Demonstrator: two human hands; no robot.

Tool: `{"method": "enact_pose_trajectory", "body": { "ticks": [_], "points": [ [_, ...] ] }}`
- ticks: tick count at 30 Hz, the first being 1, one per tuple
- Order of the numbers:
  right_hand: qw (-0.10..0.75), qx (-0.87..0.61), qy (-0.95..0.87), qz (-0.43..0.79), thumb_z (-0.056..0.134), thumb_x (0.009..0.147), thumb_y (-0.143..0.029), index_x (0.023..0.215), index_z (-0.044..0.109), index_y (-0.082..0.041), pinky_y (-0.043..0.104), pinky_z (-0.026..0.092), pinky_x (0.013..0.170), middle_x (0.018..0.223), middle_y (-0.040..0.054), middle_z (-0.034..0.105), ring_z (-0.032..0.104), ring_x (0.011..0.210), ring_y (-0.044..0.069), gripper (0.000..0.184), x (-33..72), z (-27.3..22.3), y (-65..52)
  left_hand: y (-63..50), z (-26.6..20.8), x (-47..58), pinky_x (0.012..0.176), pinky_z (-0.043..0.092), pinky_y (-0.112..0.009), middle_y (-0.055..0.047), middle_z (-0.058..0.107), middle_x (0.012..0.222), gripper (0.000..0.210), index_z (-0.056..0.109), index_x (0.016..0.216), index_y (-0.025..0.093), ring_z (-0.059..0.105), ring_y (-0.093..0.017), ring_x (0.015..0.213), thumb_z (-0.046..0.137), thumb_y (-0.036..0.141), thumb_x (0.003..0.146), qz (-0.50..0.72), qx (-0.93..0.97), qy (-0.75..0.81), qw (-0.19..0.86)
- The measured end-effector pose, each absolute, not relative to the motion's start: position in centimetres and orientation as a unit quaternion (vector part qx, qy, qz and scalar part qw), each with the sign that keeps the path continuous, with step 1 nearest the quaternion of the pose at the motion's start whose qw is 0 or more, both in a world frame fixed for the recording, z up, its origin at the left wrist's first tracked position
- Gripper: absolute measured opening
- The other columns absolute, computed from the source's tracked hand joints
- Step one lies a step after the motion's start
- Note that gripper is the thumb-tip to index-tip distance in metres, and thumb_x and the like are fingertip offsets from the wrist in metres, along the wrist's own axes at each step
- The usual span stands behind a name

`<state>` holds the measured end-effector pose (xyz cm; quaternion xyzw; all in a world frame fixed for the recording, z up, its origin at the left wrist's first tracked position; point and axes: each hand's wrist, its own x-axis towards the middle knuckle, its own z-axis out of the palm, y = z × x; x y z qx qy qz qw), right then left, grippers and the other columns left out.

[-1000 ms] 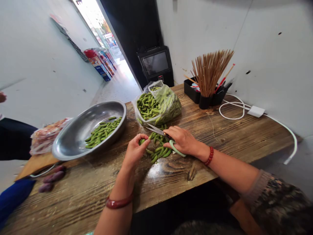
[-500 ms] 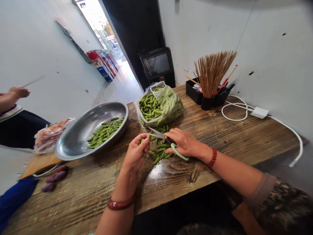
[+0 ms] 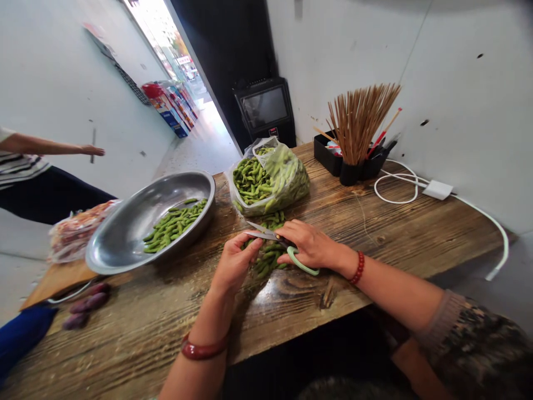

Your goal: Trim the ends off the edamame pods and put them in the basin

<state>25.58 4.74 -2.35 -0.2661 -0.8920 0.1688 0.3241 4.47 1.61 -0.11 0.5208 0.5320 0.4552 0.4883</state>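
Observation:
My right hand [image 3: 306, 244] is closed on the pale green handles of a pair of scissors [image 3: 266, 233], whose blades stand apart. The blades reach to the fingertips of my left hand [image 3: 237, 260], which pinches an edamame pod, mostly hidden by the fingers and blades. Under and beside the scissors, a loose pile of edamame pods [image 3: 270, 260] lies on the wooden table. Behind it stands a clear plastic bag [image 3: 287, 186] full of pods. To the left, a wide steel basin [image 3: 120, 228] holds more pods [image 3: 177, 225] along its right side.
A black organizer [image 3: 327, 155] with a bundle of thin sticks [image 3: 362, 119] stands at the back right, near a white cable [image 3: 483, 214]. Left are a bag of reddish food [image 3: 79, 230], several purple-red items [image 3: 85, 304] and blue cloth [image 3: 25, 339]. Another person's arm [image 3: 50, 145] shows beyond.
The scissor blades have shifted slightly left over my left fingertips, and the pod shows less. The other person's arm now stretches further right. The whole view has shifted a little.

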Motion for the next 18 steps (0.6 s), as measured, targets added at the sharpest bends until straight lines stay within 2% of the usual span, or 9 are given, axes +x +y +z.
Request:
{"method": "enact_pose_trajectory", "body": {
  "ticks": [6,11,18],
  "points": [
    [0.309,-0.268,-0.899,0.156,0.070,0.082,-0.039,0.110,0.056,-0.015,0.034,0.046,0.077,0.097,0.0090,0.059,0.052,0.090,0.022,0.039,25.69,-2.75,4.94,1.66,-0.04,4.10,0.044,0.025,-0.020,0.005,0.047,0.052,0.024,0.074,0.092,0.016,0.033,-0.006,0.045,0.073,0.031,0.073,0.442,0.533,0.541,0.477],
    [0.293,-0.277,-0.903,0.147,0.071,0.081,-0.038,0.107,0.057,-0.016,0.033,0.046,0.076,0.096,0.0079,0.059,0.053,0.088,0.021,0.037,25.64,-2.89,5.06,1.81,0.07,3.81,0.043,0.025,-0.020,0.005,0.048,0.053,0.025,0.074,0.090,0.016,0.034,-0.007,0.045,0.074,0.032,0.071,0.431,0.537,0.552,0.470],
    [0.287,-0.295,-0.899,0.152,0.073,0.080,-0.037,0.105,0.058,-0.016,0.031,0.045,0.075,0.094,0.0070,0.060,0.054,0.086,0.020,0.036,25.55,-2.88,5.12,2.06,-0.09,3.51,0.042,0.023,-0.018,0.007,0.045,0.050,0.028,0.067,0.085,0.015,0.033,-0.005,0.042,0.078,0.034,0.068,0.455,0.485,0.560,0.493]
  ]
}}
